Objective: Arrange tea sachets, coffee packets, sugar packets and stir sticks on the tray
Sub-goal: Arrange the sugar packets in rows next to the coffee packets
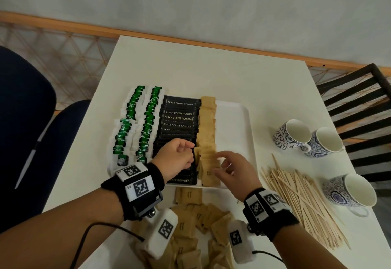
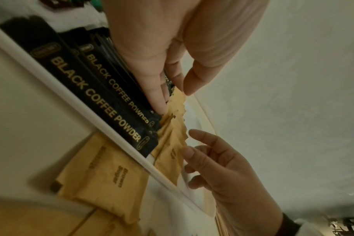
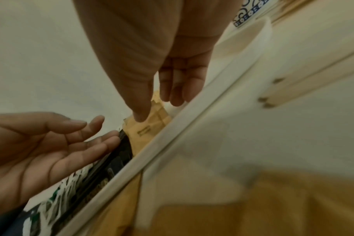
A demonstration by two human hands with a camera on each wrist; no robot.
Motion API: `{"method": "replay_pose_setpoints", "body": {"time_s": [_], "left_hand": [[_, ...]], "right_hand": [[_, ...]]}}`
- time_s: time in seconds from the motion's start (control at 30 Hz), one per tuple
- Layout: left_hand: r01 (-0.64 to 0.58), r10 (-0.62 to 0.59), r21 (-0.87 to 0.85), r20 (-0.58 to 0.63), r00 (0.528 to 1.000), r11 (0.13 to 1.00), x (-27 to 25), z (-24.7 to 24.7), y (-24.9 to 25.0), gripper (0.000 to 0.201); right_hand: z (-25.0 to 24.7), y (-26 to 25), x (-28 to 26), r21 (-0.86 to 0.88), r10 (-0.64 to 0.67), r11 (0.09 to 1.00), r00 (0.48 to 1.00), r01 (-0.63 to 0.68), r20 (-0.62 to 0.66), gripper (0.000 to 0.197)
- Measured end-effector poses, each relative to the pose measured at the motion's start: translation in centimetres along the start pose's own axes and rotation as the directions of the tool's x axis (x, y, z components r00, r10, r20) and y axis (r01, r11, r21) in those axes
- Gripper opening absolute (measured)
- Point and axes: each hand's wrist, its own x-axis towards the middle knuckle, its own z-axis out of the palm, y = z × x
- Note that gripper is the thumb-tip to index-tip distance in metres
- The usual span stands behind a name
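A white tray [image 1: 234,124] holds two rows of green tea sachets [image 1: 137,124], a row of black coffee packets [image 1: 178,118] and a row of brown sugar packets [image 1: 208,129]. My left hand [image 1: 184,152] is over the near end of the coffee row, its straight fingers [image 2: 158,99] against the left edge of the sugar packets [image 2: 172,143]. My right hand [image 1: 224,163] is at the right edge of the same packets, thumb [image 3: 140,111] down on one [image 3: 148,129]. Neither hand grips anything. Stir sticks [image 1: 300,207] lie in a heap on the table right of the tray.
Loose sugar packets [image 1: 196,222] are piled on the table in front of the tray, under my wrists. Three blue-patterned cups [image 1: 292,133] [image 1: 323,141] [image 1: 351,190] stand at the right. A black slatted chair [image 1: 359,103] is beyond them, a blue chair [image 1: 25,110] at the left.
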Motion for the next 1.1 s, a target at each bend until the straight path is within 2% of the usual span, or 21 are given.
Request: {"method": "replay_pose_setpoints", "body": {"time_s": [0.1, 0.2, 0.3, 0.47, 0.67, 0.83, 1.03, 1.1], "left_hand": [[-0.012, 0.012, 0.008, -0.019, 1.000, 1.000, 0.1, 0.1, 0.0, 0.020], [-0.023, 0.024, 0.018, -0.025, 0.999, 1.000, 0.2, 0.4, 0.0, 0.020], [-0.029, 0.030, 0.027, -0.015, 0.999, 0.999, 0.2, 0.7, 0.0, 0.019], [-0.047, 0.049, 0.055, -0.023, 0.999, 0.997, 0.3, 0.9, -0.1, 0.020], [-0.070, 0.074, 0.115, -0.029, 0.997, 0.991, 0.4, 1.1, -0.2, 0.021], [-0.053, 0.055, 0.091, -0.023, 0.998, 0.994, 0.4, 1.2, -0.1, 0.020], [-0.050, 0.050, 0.052, 0.001, 0.999, 0.997, -1.0, 0.1, 0.4, 0.015], [-0.061, 0.060, 0.088, 0.017, 0.998, 0.994, -1.9, -0.8, 0.3, 0.014]], "right_hand": [[0.1, -0.2, 0.0, 0.101, 0.067, 0.993, 0.997, -0.062, -0.049, 0.047], [0.3, -0.8, -0.1, 0.168, 0.090, 0.982, 0.996, -0.087, -0.008, 0.055], [0.4, -1.2, -0.1, 0.160, 0.075, 0.984, 0.997, -0.077, 0.018, 0.057], [0.3, -1.3, 0.2, 0.137, 0.102, 0.986, 0.994, -0.098, -0.027, 0.058], [0.7, -1.6, 0.6, 0.152, 0.065, 0.986, 0.997, -0.070, 0.041, 0.060], [0.7, -1.5, 0.8, 0.112, 0.059, 0.992, 0.996, -0.066, 0.065, 0.063], [-0.7, -1.4, -0.8, 0.056, 0.049, 0.997, 0.999, -0.048, -0.014, 0.051], [-1.3, -1.2, -2.1, -0.017, 0.017, 1.000, 1.000, -0.017, 0.025, 0.041]]}}
